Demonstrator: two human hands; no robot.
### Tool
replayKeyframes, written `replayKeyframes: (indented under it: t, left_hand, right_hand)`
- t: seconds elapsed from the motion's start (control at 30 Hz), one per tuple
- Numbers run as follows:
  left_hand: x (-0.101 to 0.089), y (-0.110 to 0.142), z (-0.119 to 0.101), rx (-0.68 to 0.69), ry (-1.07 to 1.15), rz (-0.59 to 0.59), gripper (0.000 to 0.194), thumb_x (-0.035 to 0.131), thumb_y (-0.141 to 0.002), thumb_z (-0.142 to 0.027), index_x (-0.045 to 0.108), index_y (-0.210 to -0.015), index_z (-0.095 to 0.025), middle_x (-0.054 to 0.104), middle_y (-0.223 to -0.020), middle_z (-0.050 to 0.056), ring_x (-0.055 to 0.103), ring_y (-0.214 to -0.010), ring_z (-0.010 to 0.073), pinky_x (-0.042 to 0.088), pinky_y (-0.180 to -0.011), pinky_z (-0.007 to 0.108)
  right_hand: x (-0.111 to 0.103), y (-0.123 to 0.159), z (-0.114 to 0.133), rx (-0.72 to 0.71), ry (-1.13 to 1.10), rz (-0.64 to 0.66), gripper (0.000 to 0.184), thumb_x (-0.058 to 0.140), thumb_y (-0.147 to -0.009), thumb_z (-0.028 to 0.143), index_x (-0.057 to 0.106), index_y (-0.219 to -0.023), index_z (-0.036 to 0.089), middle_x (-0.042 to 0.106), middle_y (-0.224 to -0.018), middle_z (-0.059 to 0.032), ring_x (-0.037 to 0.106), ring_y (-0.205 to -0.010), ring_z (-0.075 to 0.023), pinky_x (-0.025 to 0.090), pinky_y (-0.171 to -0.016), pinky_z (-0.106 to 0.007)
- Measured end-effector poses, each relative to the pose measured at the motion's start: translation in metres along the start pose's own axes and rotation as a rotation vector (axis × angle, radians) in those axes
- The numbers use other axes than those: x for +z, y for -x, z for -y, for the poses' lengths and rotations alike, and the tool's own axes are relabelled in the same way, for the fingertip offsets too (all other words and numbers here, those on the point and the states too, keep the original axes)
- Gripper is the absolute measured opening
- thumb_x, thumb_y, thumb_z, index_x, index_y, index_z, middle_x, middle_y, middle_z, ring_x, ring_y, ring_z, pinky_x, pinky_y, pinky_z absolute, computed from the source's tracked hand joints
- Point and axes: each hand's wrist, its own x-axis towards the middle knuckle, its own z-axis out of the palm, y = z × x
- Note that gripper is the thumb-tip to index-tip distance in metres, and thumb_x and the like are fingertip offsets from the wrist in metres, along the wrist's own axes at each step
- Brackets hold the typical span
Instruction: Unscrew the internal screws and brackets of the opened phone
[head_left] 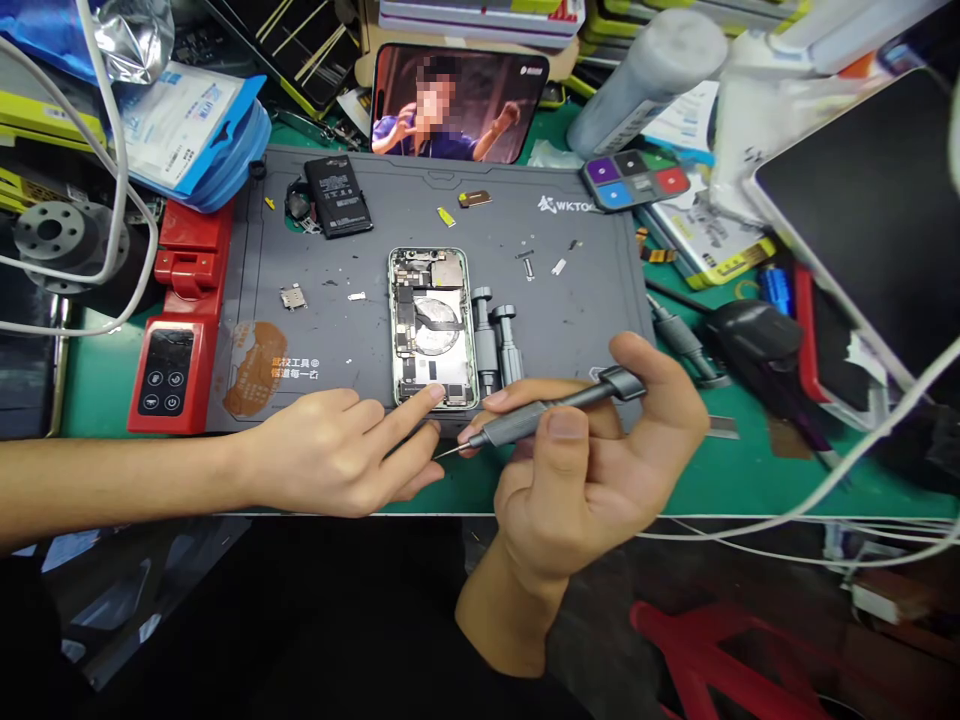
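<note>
An opened smartphone lies upright on the grey mat, its inside parts bare. The index fingertip of my left hand rests on the phone's lower end, and the other fingers are bent loosely below its bottom edge. My right hand grips a grey precision screwdriver between thumb and fingers. The screwdriver's thin tip points left, close to my left fingertips and off the phone. Two more grey screwdrivers lie right beside the phone. A black battery sits at the mat's upper left.
Small metal parts and brackets are scattered on the mat. A red device with buttons stands left. Behind the mat a phone plays a video. Bottle, multi-coloured box and white cables crowd the right.
</note>
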Motion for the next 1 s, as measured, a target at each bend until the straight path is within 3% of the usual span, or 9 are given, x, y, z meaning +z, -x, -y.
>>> replayKeyframes:
  t: [0.3,0.37,0.47,0.53,0.6,0.8,1.0]
  left_hand:
    - [0.000,-0.002,0.002,0.029,0.028,-0.052,0.030,0.067,-0.099,-0.034,0.077,-0.103,-0.007,0.079,-0.113,0.018,0.061,-0.055,0.0104,0.044,-0.043,0.025]
    - [0.000,-0.002,0.003,0.050,0.029,-0.058,0.029,0.068,-0.098,-0.034,0.077,-0.103,-0.006,0.079,-0.111,0.019,0.061,-0.055,0.0106,0.043,-0.043,0.024]
    - [-0.001,-0.003,0.003,0.065,0.028,-0.063,0.030,0.068,-0.098,-0.034,0.077,-0.102,-0.006,0.079,-0.110,0.021,0.060,-0.054,0.0102,0.043,-0.043,0.023]
    - [-0.002,-0.003,0.004,0.075,0.020,-0.064,0.030,0.068,-0.099,-0.034,0.078,-0.101,-0.005,0.079,-0.109,0.021,0.059,-0.053,0.0097,0.042,-0.042,0.023]
    - [-0.002,-0.003,0.003,0.082,0.006,-0.061,0.031,0.067,-0.099,-0.034,0.079,-0.101,-0.005,0.079,-0.109,0.021,0.058,-0.052,0.0094,0.042,-0.041,0.023]
    - [-0.002,-0.003,0.003,0.083,-0.033,-0.054,0.032,0.063,-0.102,-0.034,0.080,-0.101,-0.007,0.080,-0.109,0.019,0.059,-0.052,0.0087,0.042,-0.039,0.022]
    - [-0.001,-0.002,0.002,0.085,-0.017,-0.057,0.034,0.062,-0.103,-0.033,0.080,-0.103,-0.004,0.079,-0.109,0.021,0.064,-0.053,0.0099,0.042,-0.039,0.022]
  right_hand:
    - [0.003,-0.002,-0.003,-0.044,0.069,-0.129,0.042,0.062,-0.099,0.024,0.060,-0.141,0.030,0.069,-0.075,0.0027,0.065,-0.057,-0.0120,0.057,-0.046,-0.022]
    - [0.005,-0.005,-0.004,-0.099,0.101,-0.186,0.041,0.066,-0.097,0.026,0.064,-0.138,0.032,0.070,-0.088,0.0012,0.067,-0.059,-0.0106,0.058,-0.048,-0.022]
    - [0.007,-0.010,-0.004,-0.213,0.197,-0.257,0.040,0.071,-0.094,0.026,0.068,-0.134,0.033,0.061,-0.127,-0.0028,0.071,-0.071,-0.0088,0.065,-0.057,-0.026]
    - [0.007,-0.014,-0.004,-0.302,0.256,-0.227,0.043,0.070,-0.095,0.025,0.066,-0.137,0.032,0.053,-0.135,-0.0042,0.073,-0.078,-0.0103,0.069,-0.066,-0.031]
    - [0.006,-0.018,-0.005,-0.461,0.292,-0.137,0.054,0.075,-0.092,0.025,0.061,-0.144,0.031,0.053,-0.130,-0.0054,0.073,-0.081,-0.0120,0.069,-0.062,-0.029]
    - [0.009,-0.021,-0.011,-0.479,0.299,0.043,0.065,0.072,-0.091,0.013,0.054,-0.150,0.033,0.062,-0.125,-0.0068,0.071,-0.080,-0.0142,0.070,-0.064,-0.031]
    - [0.013,-0.025,-0.017,-0.528,0.362,0.103,0.063,0.070,-0.093,0.016,0.050,-0.151,0.032,0.062,-0.127,-0.0081,0.068,-0.085,-0.0142,0.068,-0.064,-0.028]
